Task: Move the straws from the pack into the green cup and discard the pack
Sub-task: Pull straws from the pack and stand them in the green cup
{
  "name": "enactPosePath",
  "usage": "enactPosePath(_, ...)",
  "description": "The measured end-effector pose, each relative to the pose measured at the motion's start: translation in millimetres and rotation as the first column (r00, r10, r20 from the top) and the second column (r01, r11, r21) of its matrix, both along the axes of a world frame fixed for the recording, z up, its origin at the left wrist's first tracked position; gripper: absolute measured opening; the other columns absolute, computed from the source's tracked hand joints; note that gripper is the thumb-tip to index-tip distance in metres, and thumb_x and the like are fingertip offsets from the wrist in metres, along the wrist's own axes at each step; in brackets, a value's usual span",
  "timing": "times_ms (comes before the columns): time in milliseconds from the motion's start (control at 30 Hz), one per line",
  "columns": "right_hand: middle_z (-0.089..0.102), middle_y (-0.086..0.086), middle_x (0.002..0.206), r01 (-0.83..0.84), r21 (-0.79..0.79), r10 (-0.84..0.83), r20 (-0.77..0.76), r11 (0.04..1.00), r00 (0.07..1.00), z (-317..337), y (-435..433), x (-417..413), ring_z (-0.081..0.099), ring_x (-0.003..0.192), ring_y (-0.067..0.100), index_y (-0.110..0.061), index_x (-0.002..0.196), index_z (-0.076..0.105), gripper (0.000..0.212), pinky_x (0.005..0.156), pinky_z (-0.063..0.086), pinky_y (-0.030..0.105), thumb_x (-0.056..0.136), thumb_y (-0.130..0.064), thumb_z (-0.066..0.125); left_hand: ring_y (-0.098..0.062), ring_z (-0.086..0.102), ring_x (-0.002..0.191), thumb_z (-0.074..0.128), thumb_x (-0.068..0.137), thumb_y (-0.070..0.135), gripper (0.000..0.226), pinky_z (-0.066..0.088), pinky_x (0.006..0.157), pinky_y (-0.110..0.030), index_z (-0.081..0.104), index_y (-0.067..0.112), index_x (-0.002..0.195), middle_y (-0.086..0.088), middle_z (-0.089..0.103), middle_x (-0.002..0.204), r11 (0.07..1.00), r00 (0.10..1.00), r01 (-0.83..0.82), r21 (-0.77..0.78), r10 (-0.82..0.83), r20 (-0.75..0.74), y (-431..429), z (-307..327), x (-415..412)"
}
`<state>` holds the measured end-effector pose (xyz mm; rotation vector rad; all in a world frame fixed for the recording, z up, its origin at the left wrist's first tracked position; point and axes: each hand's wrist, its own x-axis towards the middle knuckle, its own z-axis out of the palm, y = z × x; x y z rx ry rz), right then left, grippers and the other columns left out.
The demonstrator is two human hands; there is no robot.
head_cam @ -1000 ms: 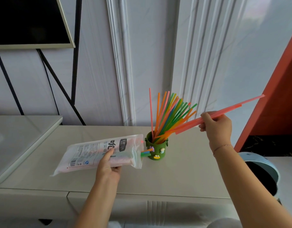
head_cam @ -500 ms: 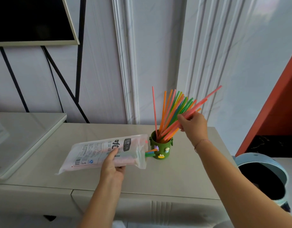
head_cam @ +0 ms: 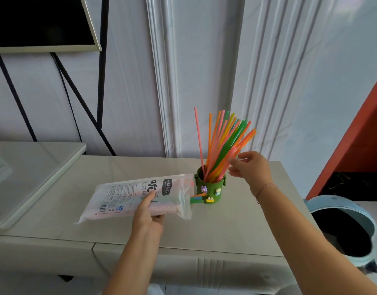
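Toward the right end of the cabinet top (head_cam: 226, 226), near its back edge: green cup (head_cam: 210, 186), upright, small figures stuck on its front. In it, a fan of straws (head_cam: 223, 141) in orange, pink, yellow and green, leaning mostly rightward, with one pink straw nearly upright at the left of the bunch. Just right of the fan: right hand (head_cam: 251, 167), fingers spread and loose, gripping nothing. Fingertips right at the lowest-leaning straws, contact too blurred to call. Thin bracelet (head_cam: 266, 187) on that wrist.

Left of the cup, over the middle of the cabinet top: pack (head_cam: 138, 194), clear plastic with a printed label, tilted, open mouth raised and almost against the cup's wall. Far left corner low, perhaps on the surface, impossible to say. Gripped from the near side by the left hand (head_cam: 148, 218), thumb on top across the label, other fingers curled underneath. Pale pink straws inside, along the lower side. Two straw ends (head_cam: 197, 198), orange and green, poking out of the mouth right beside the cup's base.

At the left end of the cabinet top: glossy white slab (head_cam: 34, 167), raised above the surface. On the wall above: dark screen (head_cam: 38, 20) in a pale frame, black bars slanting down beneath. Past the right end, lower down: pale blue bin (head_cam: 340, 204), mouth open, dark inside. Orange panel (head_cam: 357, 135) at the far right.
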<state>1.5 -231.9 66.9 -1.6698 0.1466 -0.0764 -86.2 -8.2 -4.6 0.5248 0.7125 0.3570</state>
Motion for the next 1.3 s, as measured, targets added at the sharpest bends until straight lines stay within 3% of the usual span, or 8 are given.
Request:
enactPosePath(200, 0.064, 0.01, 0.072, -0.031, -0.06, 0.028, -0.053, 0.998, 0.998, -10, -1, -11, 0.062, 0.055, 0.017, -0.003, 0.089, 0.059, 0.02, 0.051, 0.054, 0.025, 0.085, -0.02, 0.067, -0.019, 0.066, 0.078, 0.071, 0.078, 0.004, 0.036, 0.055, 0.047, -0.028, 0.054, 0.019, 0.106, -0.002, 0.066, 0.09, 0.999, 1.0, 0.027, 0.043, -0.027, -0.007, -5, 3, 0)
enactPosePath(267, 0.061, 0.009, 0.071, -0.115, -0.08, 0.106, -0.105, 0.99, 0.989, -16, 2, -21, 0.057, 0.052, 0.016, -0.005, 0.082, 0.059, 0.018, 0.046, 0.048, 0.023, 0.088, -0.022, 0.063, -0.018, 0.065, 0.078, 0.071, 0.078, 0.005, 0.039, 0.054, 0.049, -0.027, 0.054, 0.019, 0.109, -0.002, 0.066, 0.091, 0.997, 1.0, 0.029, 0.068, -0.028, -0.013, -6, 5, 0)
enactPosePath(333, 0.061, 0.008, 0.075, -0.26, -0.078, 0.241, -0.195, 0.963, 0.951, -21, 8, -34, 0.053, 0.05, 0.014, -0.004, 0.087, 0.062, 0.023, 0.045, 0.042, 0.022, 0.09, -0.027, 0.059, -0.018, 0.065, 0.079, 0.072, 0.077, 0.005, 0.041, 0.053, 0.048, -0.025, 0.054, 0.019, 0.112, -0.001, 0.065, 0.091, 0.996, 1.0, 0.023, 0.082, -0.022, -0.007, -6, 6, 0)
enactPosePath(433, 0.062, 0.008, 0.083, -0.44, 0.056, 0.438, -0.269, 0.896, 0.858, -27, 22, -55, 0.058, 0.054, 0.013, -0.003, 0.103, 0.062, 0.034, 0.05, 0.048, 0.024, 0.089, -0.034, 0.06, -0.017, 0.065, 0.079, 0.074, 0.076, 0.006, 0.039, 0.051, 0.057, -0.03, 0.056, 0.019, 0.108, -0.001, 0.065, 0.093, 0.996, 1.0, 0.02, 0.089, -0.019, -0.015, -9, 9, 0)
enactPosePath(500, 0.063, 0.01, 0.083, -0.465, 0.166, 0.493, -0.238, 0.87, 0.837, -30, 30, -64, 0.062, 0.057, 0.014, 0.0, 0.105, 0.061, 0.034, 0.055, 0.055, 0.025, 0.087, -0.028, 0.064, -0.018, 0.065, 0.081, 0.074, 0.075, 0.006, 0.037, 0.052, 0.061, -0.031, 0.057, 0.02, 0.104, -0.002, 0.066, 0.095, 0.996, 1.0, 0.024, 0.086, -0.023, -0.012, -11, 11, 0)
enactPosePath(700, 0.066, 0.014, 0.074, -0.347, 0.259, 0.394, -0.156, 0.901, 0.906, -32, 36, -68, 0.064, 0.062, 0.021, 0.005, 0.093, 0.066, 0.011, 0.067, 0.059, 0.027, 0.085, -0.003, 0.064, -0.018, 0.066, 0.086, 0.073, 0.077, 0.003, 0.03, 0.054, 0.071, -0.034, 0.057, 0.022, 0.093, -0.001, 0.067, 0.097, 0.998, 1.0, 0.015, 0.068, -0.016, 0.017, -16, 14, -2)
enactPosePath(967, 0.068, 0.009, 0.063, -0.316, 0.404, 0.394, -0.125, 0.858, 0.911, -25, 5, -56, 0.065, 0.055, 0.014, 0.003, 0.082, 0.064, 0.007, 0.058, 0.056, 0.019, 0.087, 0.001, 0.059, -0.017, 0.069, 0.079, 0.074, 0.076, 0.003, 0.034, 0.055, 0.045, -0.027, 0.057, 0.019, 0.1, -0.001, 0.07, 0.091, 1.0, 1.0, -0.003, -0.018, 0.003, 0.014, -2, 16, -7)
enactPosePath(1300, 0.064, 0.01, 0.061, -0.219, 0.411, 0.278, -0.088, 0.885, 0.957, -25, -14, -47, 0.062, 0.052, 0.012, 0.004, 0.083, 0.066, 0.01, 0.055, 0.055, 0.02, 0.088, -0.001, 0.058, -0.016, 0.069, 0.081, 0.072, 0.078, 0.001, 0.033, 0.058, 0.049, -0.028, 0.059, 0.017, 0.103, -0.001, 0.07, 0.097, 0.999, 0.999, -0.026, -0.026, 0.027, 0.03, 3, 15, -10)
